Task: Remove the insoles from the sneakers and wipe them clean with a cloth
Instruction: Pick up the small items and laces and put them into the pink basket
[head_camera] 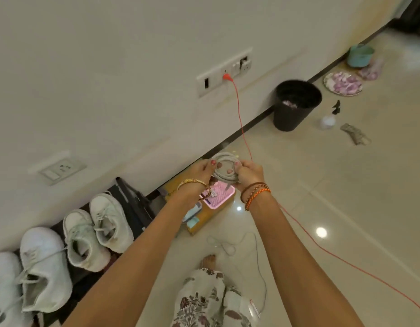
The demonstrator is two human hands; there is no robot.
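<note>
Four white sneakers (pixel 62 251) are lined up along the wall's foot at the floor's left edge, insoles seemingly not yet removed. A coiled grey cord (pixel 225 171) is pinched between left hand (pixel 200 172) and right hand (pixel 249 174), probably for tidying aside. Grey cloth (pixel 355 134) lies well apart.
</note>
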